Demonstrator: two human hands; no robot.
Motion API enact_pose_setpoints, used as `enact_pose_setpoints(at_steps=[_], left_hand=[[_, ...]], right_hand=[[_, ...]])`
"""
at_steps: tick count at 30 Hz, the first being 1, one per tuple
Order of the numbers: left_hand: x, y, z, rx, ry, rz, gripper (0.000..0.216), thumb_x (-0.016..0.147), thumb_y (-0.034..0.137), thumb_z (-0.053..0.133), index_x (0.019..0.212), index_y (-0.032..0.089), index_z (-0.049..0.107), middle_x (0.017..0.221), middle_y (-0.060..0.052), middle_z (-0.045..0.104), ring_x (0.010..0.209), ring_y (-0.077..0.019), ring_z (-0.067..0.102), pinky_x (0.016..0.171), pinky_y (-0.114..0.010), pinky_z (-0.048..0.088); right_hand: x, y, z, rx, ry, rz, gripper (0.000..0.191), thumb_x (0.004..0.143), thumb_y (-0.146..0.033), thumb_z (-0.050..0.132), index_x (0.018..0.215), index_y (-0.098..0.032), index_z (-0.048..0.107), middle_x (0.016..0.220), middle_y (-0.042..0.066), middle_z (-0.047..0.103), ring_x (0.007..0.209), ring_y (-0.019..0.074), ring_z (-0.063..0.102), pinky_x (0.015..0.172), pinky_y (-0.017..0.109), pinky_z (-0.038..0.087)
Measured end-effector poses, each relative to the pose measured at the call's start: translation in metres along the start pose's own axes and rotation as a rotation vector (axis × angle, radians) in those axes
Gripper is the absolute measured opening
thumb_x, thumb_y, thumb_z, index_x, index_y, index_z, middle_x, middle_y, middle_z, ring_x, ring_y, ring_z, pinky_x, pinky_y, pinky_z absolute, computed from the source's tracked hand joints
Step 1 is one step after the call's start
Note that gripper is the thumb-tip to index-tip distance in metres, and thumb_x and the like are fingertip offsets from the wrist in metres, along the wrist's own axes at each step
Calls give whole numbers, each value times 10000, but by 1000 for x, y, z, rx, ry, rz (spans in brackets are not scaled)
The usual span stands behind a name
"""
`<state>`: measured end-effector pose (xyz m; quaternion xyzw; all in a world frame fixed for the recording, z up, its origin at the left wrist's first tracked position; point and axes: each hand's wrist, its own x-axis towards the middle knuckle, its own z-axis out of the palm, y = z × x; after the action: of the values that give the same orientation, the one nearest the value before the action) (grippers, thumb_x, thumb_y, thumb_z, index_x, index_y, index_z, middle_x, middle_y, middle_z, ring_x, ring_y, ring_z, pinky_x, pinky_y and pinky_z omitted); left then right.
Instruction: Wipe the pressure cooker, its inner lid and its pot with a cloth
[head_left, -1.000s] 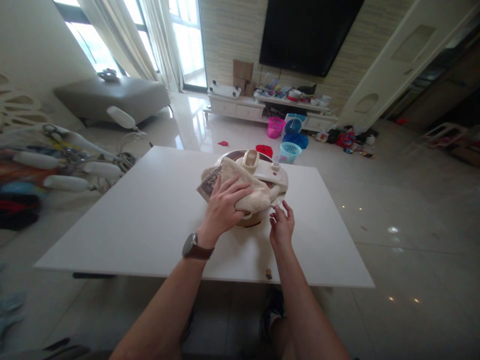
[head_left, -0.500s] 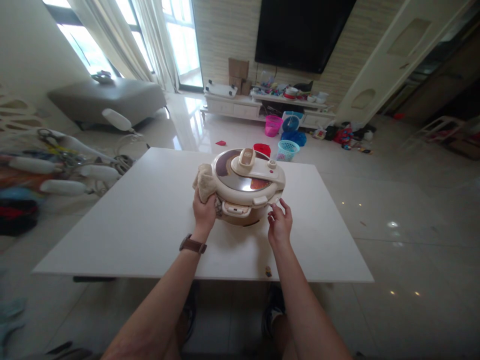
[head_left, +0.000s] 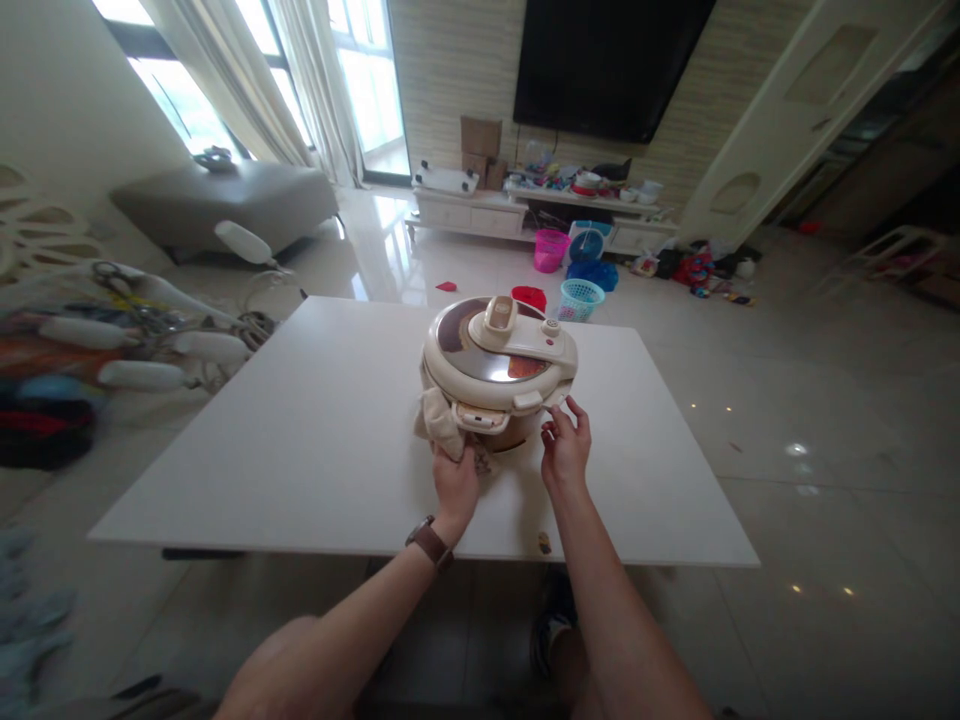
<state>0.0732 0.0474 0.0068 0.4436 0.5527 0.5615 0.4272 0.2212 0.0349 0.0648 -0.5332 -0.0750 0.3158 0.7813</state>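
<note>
A cream electric pressure cooker with a shiny lid stands on the white table. My left hand is closed on a beige cloth, pressed against the cooker's lower front left, just beside the front latch panel. A patterned part of the cloth shows below my fingers. At the cooker's front right, my right hand has its fingers curled, with thumb and forefinger at the edge under the lid's rim. They appear to grip that edge of the cooker.
A small dark and yellow piece lies near the table's front edge. Past the table, a light blue basket, a red container and a pink basket stand on the floor. White lamp arms spread out on the left.
My left hand and the cloth have moved right and down, from the cooker's left side round to its lower front. My right hand stays at the front right edge.
</note>
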Motion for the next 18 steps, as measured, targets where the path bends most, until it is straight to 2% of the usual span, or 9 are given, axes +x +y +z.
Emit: enact_pose_setpoints(at_steps=[4,8,13,18], left_hand=[[-29,0,4,-22,-76,-77,383,848,314,684,1221,227,678,1237,-118,745,1269,-291,672,1141,-475,483],[-38,3,7,-69,-109,-100,334,873,329,680,1189,221,686,1206,-114,758,1198,-287,701,1104,-475,509],[-28,0,7,-67,-85,-106,406,818,290,711,1216,221,675,1193,-115,754,1199,-297,700,1080,-473,528],[-6,-4,8,-12,-15,-69,466,762,282,732,1219,213,669,1207,-127,747,1215,-320,691,1062,-493,541]], right_hand=[[-1,1,1,19,3,-12,600,637,-399,874,1175,-270,641,784,-86,660,596,62,532,591,203,430],[-1,2,1,29,-5,-21,591,643,-389,880,1170,-271,639,764,-96,644,601,58,532,598,193,432],[-1,1,1,36,-13,-15,601,640,-385,885,1175,-266,638,760,-97,639,604,58,533,599,196,428],[-1,0,0,28,-13,-4,614,634,-396,892,1175,-265,633,771,-93,653,595,54,533,577,188,402]])
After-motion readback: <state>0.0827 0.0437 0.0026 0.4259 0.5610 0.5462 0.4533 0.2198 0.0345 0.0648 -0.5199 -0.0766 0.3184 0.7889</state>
